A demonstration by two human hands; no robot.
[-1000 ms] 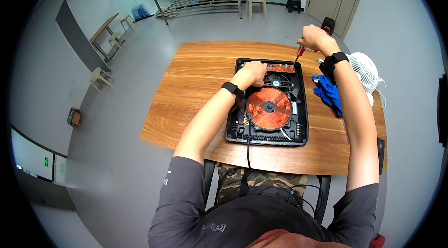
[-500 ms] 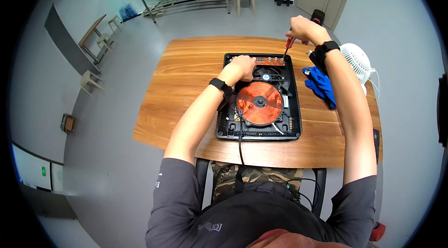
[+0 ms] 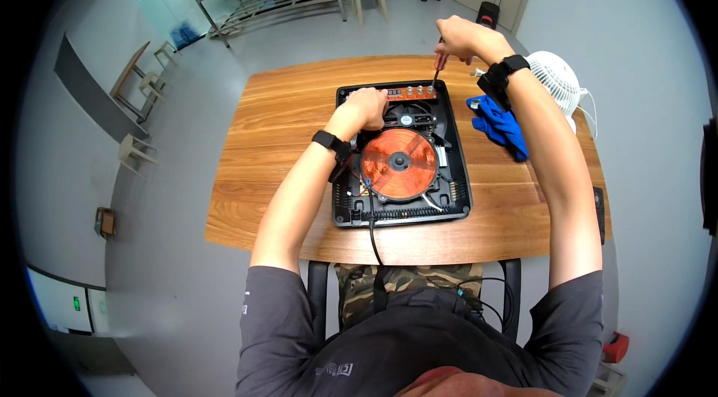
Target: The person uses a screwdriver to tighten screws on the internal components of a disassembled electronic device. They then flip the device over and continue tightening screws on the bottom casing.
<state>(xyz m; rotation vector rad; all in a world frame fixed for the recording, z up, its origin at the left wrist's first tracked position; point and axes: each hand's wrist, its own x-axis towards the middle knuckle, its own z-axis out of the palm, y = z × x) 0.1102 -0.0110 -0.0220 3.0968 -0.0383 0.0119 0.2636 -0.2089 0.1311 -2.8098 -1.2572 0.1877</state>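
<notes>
An opened induction cooker, its black housing (image 3: 460,184) face up, lies on the table with its insides showing. A round copper coil (image 3: 411,176) fills its middle, and a small black cooling fan (image 3: 405,121) sits beyond it. Along the far edge runs an orange control board (image 3: 410,93) with several round buttons. My left hand (image 3: 365,108) is closed at the board's left end, fingertips partly hidden. In my right hand (image 3: 465,38) is a red-handled screwdriver (image 3: 440,62), held nearly upright, its tip down at the board's right end.
A blue cloth (image 3: 499,126) lies right of the cooker, beside a white fan (image 3: 555,83). The black power cord (image 3: 373,241) runs over the front edge of the wooden table (image 3: 262,143) toward my lap. A dark flat object (image 3: 599,214) rests at the right edge.
The whole view has shifted, so the table and cooker appear further left. Both hands keep their places on the board and screwdriver; the screwdriver stands a little more upright.
</notes>
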